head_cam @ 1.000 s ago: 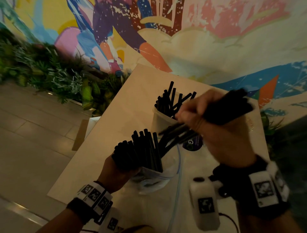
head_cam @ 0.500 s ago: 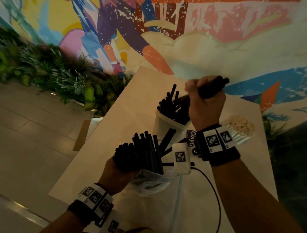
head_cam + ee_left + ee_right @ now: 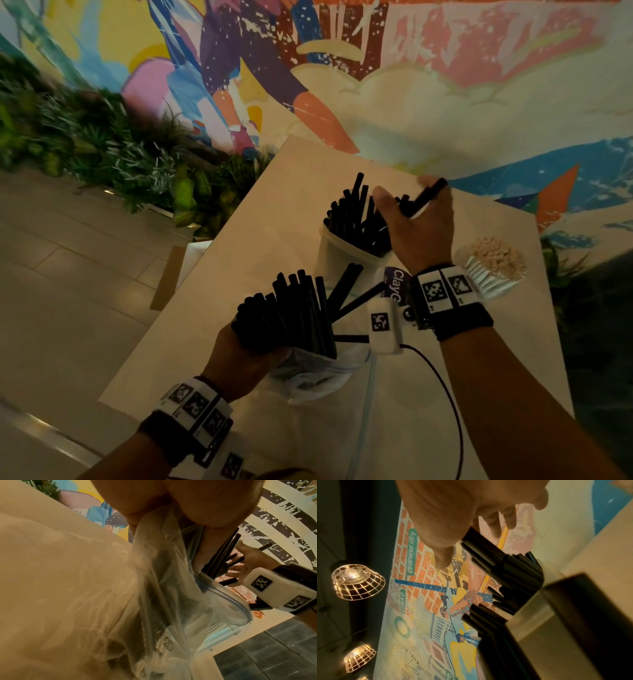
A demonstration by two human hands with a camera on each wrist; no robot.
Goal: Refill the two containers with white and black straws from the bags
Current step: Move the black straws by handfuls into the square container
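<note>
My left hand (image 3: 239, 359) grips a clear zip bag (image 3: 308, 377) round a thick bundle of black straws (image 3: 291, 315) that stand up out of it; in the left wrist view the bag (image 3: 171, 588) hangs below the palm. Behind it a pale container (image 3: 335, 260) holds several black straws (image 3: 352, 219). My right hand (image 3: 407, 195) hovers over its right rim with thumb and fingers spread. A few black straws (image 3: 505, 568) lean against its palm (image 3: 453, 513), their lower ends in the container. A second container of white straws (image 3: 493, 270) lies at the right.
The beige table (image 3: 257, 257) is narrow, with its left edge over a tiled floor and green plants (image 3: 102, 147). A painted wall stands close behind. A black cable (image 3: 455, 411) trails from my right wrist unit over the near table.
My right hand carried its fistful of black straws from beside the bag up to the container, then spread its fingers so they drop in. The left hand and bag have stayed put.
</note>
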